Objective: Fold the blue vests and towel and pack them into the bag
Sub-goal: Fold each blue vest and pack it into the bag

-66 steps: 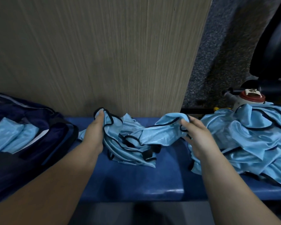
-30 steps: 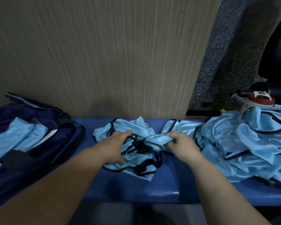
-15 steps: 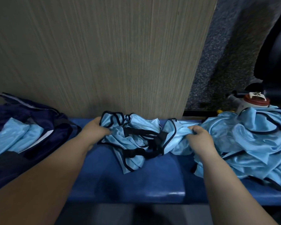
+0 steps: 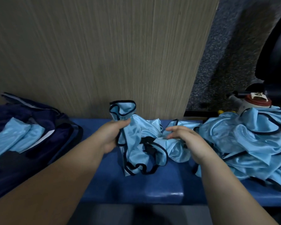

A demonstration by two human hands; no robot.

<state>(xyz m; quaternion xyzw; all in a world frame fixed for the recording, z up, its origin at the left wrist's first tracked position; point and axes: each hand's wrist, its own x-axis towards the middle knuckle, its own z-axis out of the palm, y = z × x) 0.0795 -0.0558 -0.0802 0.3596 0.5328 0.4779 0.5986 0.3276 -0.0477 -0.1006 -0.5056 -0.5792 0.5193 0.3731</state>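
We count one light-blue vest (image 4: pixel 134 143) mid-frame on blue bench (image 4: pixel 136 189), crumpled, black trim. Left hand (image 4: pixel 111 135) clenches its upper edge, held raised. Right hand (image 4: pixel 186 140) over its right side, fingers loose, gripping nothing. Heap of vests (image 4: pixel 250 143) at right, number we cannot tell. One navy bag (image 4: pixel 58 132) at left, open, two light-blue folds (image 4: pixel 18 137) inside. One red-lidded bottle (image 4: pixel 256 103) upper right.

glossy satin-like cloth vest (image 4: pixel 136 135), matt wood-grain panel (image 4: pixel 104 54), smooth bench (image 4: pixel 136 189).
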